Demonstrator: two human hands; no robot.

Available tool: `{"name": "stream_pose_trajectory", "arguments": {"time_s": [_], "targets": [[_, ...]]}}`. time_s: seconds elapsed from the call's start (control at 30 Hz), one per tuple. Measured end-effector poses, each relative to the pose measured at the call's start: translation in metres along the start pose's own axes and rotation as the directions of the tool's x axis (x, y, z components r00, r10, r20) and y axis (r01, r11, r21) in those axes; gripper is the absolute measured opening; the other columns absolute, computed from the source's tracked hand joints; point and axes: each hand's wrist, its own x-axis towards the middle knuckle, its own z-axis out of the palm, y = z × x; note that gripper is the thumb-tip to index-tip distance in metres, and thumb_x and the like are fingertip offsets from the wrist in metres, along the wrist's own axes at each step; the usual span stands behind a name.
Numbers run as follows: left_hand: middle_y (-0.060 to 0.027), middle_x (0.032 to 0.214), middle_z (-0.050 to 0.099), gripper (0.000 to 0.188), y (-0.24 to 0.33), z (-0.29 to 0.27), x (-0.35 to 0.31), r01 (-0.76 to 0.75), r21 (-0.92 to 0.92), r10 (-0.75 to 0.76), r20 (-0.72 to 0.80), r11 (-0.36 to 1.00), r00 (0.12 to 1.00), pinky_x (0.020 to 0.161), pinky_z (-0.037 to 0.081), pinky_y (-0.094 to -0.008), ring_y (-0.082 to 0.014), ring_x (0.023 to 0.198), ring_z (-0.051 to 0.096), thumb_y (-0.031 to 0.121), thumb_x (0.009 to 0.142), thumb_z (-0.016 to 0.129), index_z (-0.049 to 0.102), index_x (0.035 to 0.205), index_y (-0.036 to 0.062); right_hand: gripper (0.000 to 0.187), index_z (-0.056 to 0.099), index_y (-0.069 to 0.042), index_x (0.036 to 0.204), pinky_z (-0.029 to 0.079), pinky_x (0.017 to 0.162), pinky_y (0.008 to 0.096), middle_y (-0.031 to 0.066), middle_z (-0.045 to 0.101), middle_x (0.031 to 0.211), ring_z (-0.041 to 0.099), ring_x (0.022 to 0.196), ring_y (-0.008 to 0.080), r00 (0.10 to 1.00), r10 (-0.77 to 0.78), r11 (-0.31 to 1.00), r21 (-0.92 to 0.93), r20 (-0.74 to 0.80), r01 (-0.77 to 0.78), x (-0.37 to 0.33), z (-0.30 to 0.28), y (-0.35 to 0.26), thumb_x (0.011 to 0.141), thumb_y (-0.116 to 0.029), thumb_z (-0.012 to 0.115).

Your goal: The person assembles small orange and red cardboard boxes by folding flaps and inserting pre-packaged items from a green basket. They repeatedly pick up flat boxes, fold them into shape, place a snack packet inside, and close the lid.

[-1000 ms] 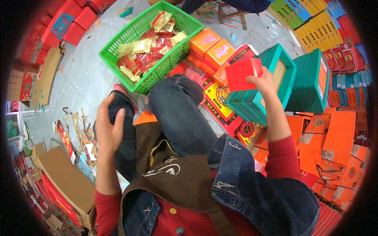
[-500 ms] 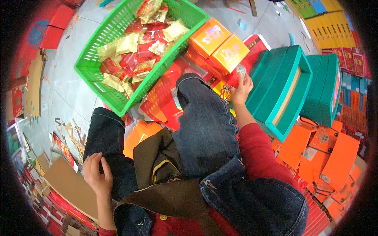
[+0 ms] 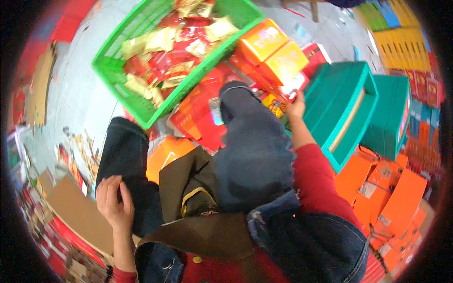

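Note:
My left hand (image 3: 114, 203) hovers by my left thigh, its fingers stretched out and nothing in them. Ahead of me on the right, my right hand (image 3: 296, 106) has its fingers closed at the edge of a red-and-white item, which is blurred and partly hidden. It is just left of the teal boxes (image 3: 340, 96) and below two orange boxes (image 3: 286, 59) with pale printed flowers. A green plastic crate (image 3: 112, 98) of red and gold wrapped packets (image 3: 160, 39) stands ahead on the left. Flat red packaging (image 3: 203, 125) lies between the crate and my right knee.
Orange boxes (image 3: 396, 198) are piled at the lower right, with yellow boxes (image 3: 391, 45) stacked far right. Brown cardboard (image 3: 75, 205) lies at the left, near scraps on the grey floor (image 3: 78, 94). An orange box (image 3: 165, 155) sits between my legs.
The view has shifted slightly, so the crate and orange boxes appear farther right. My right hand stays by the teal boxes, fingers still closed; my left hand stays by my thigh.

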Motion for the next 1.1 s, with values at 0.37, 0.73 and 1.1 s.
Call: {"name": "stream_pose_trajectory", "arguments": {"time_s": [0.37, 0.73, 1.1], "targets": [[-0.0114, 0.080, 0.064, 0.013, -0.024, -0.007, -0.022, 0.056, -0.142, -0.086, -0.215, 0.988, 0.973, 0.070, 0.048, -0.0353, -0.0282, 0.073, 0.061, -0.002, 0.071, 0.065, 0.063, 0.084, 0.0015, 0.028, 0.064, 0.000, 0.097, 0.049, 0.079, 0.0329, 0.0120, 0.066, 0.095, 0.064, 0.087, 0.0230, -0.074, -0.424, 0.714, 0.383, 0.903, 0.586, 0.022, -0.089, -0.346, 0.083, -0.024, 0.064], [-0.0125, 0.076, 0.062, 0.016, -0.056, -0.008, -0.035, 0.072, -0.303, -0.158, -0.269, 0.950, 0.950, 0.066, 0.051, -0.0368, -0.0282, 0.068, 0.061, -0.005, 0.066, 0.064, 0.061, 0.081, 0.0003, 0.098, 0.043, 0.011, 0.124, 0.038, 0.099, 0.0476, 0.0331, 0.045, 0.127, 0.050, 0.117, 0.0377, 0.861, 0.317, 0.729, -0.683, 0.396, 0.046, -0.167, 0.171, -0.239, 0.066, -0.064, 0.066], [-0.0130, 0.075, 0.062, 0.016, -0.065, -0.005, -0.043, -0.005, -0.412, -0.172, -0.390, 0.911, 0.905, 0.060, 0.046, -0.0332, -0.0279, 0.066, 0.060, -0.005, 0.066, 0.064, 0.061, 0.080, 0.0002, 0.025, 0.063, 0.005, 0.083, 0.050, 0.073, 0.0463, 0.0286, 0.060, 0.071, 0.064, 0.075, 0.0383, 0.782, -0.212, 0.907, -0.180, 0.587, 0.381, -0.152, 0.123, -0.240, 0.075, -0.018, 0.056]]}}
